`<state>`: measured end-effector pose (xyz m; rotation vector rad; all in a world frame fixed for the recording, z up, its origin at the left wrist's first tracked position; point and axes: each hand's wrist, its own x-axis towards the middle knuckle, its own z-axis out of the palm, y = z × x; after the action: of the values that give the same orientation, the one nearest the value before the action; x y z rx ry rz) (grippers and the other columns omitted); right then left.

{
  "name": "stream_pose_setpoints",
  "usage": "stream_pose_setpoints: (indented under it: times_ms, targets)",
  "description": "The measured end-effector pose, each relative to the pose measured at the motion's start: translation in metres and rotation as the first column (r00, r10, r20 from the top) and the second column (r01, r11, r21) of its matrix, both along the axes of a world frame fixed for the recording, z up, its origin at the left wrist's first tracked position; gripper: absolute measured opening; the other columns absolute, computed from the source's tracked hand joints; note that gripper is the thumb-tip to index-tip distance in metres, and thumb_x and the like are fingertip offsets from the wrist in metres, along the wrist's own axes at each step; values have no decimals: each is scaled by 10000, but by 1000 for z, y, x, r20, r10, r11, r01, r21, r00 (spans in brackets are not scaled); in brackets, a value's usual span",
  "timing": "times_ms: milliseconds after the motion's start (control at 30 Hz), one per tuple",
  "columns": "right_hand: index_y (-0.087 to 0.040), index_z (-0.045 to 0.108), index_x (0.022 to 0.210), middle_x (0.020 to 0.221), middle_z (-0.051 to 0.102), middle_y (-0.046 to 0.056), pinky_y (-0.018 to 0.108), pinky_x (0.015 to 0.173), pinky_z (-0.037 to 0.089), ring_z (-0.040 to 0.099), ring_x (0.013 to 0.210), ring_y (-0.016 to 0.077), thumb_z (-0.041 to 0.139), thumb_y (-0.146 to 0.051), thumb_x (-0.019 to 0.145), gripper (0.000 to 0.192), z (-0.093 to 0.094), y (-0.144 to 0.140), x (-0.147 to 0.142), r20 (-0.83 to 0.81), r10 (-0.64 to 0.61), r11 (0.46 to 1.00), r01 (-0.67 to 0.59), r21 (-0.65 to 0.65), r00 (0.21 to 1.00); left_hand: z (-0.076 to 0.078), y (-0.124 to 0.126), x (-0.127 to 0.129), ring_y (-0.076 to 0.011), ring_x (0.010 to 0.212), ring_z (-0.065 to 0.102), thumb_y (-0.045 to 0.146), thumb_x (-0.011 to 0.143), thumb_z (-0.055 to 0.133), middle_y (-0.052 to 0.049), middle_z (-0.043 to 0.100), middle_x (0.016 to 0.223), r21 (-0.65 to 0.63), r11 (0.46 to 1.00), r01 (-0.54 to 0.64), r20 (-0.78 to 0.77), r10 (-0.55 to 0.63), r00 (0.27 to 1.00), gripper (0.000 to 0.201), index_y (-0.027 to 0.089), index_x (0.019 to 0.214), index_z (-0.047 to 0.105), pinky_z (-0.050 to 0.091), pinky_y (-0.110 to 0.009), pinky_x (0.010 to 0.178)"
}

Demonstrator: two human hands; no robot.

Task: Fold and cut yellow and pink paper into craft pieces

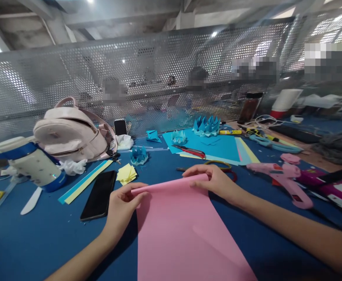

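A large sheet of pink paper (182,230) lies before me on the blue table, its far edge curled over and lifted. My left hand (126,199) pinches the left end of that curled edge between thumb and fingers. At the right end, my right hand (214,179) grips the same edge, fingers over the top and thumb on the near side. The fold between the two hands is loose and rounded. Just left of my left hand are a black phone (99,195) and a stack of yellow paper squares (126,174).
Pink glue gun (284,177) and light blue pliers (276,144) lie to the right. Behind are blue paper sheets (217,146), a red cutter (190,151) and folded blue paper pieces (206,127). A bottle (30,164) and backpack (71,132) stand left, before a perforated metal screen (159,66).
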<state>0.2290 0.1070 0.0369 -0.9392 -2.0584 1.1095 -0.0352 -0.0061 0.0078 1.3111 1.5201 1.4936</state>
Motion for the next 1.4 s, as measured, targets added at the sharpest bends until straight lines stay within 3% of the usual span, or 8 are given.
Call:
stream_pose_setpoints:
  times_ms: [167, 433, 867, 1033, 1133, 1233, 1400]
  targets:
    - [-228, 779, 890, 929, 752, 51, 368, 892, 497, 671, 918, 272, 727, -396, 722, 243, 0, -1, 0, 30, -25, 998, 23, 58, 999, 1, -3, 0, -201, 696, 697, 341, 713, 749, -68, 767, 834, 12, 1000, -29, -15, 29, 999, 244, 163, 875, 784, 499, -215, 539]
    - [-215, 777, 886, 915, 748, 56, 320, 772, 534, 684, 851, 244, 733, -390, 718, 246, -3, -2, 1, -4, -75, 997, 75, 22, 997, 4, -6, 0, -258, 888, 707, 409, 800, 669, -81, 772, 948, 17, 1000, -12, -39, 13, 999, 300, 165, 916, 798, 548, -266, 720]
    - [-181, 770, 877, 807, 733, 55, 251, 544, 494, 645, 646, 175, 750, -362, 682, 267, -6, 1, -1, -32, -73, 994, 70, -86, 997, 2, -6, -1, -268, 899, 714, 356, 792, 666, -53, 778, 924, 35, 999, 7, -57, -5, 998, 221, 212, 873, 813, 550, -296, 788]
    - [-182, 768, 885, 810, 737, 52, 255, 572, 498, 656, 676, 181, 747, -370, 694, 269, -8, 1, -1, -20, -81, 993, 79, -85, 997, 1, -6, -3, -229, 732, 672, 422, 832, 623, -41, 750, 761, 55, 998, -10, -60, 13, 998, 320, 162, 717, 768, 515, -252, 654]
    - [-189, 769, 882, 875, 747, 61, 280, 647, 522, 681, 781, 219, 741, -374, 701, 260, -7, 4, 0, 4, -75, 996, 75, -48, 997, 3, -5, -5, -180, 624, 592, 444, 869, 572, -20, 663, 648, 68, 998, 11, -93, -5, 996, 397, 147, 633, 688, 449, -225, 574]
    - [-197, 768, 905, 932, 753, 63, 312, 754, 529, 686, 883, 249, 762, -380, 685, 286, 1, 5, -2, 35, 7, 1000, -7, 7, 999, 6, -4, -6, -160, 580, 539, 440, 880, 550, -13, 597, 607, 62, 997, 39, -142, -30, 989, 420, 142, 600, 647, 400, -221, 535]
    - [-229, 772, 884, 959, 748, 47, 315, 844, 492, 666, 928, 228, 737, -385, 747, 210, 38, -10, -19, 143, 97, 956, -132, 262, 985, 22, 1, -2, -170, 622, 547, 405, 911, 504, -21, 598, 638, 92, 992, 85, -291, -55, 955, 393, 142, 672, 671, 399, -225, 554]
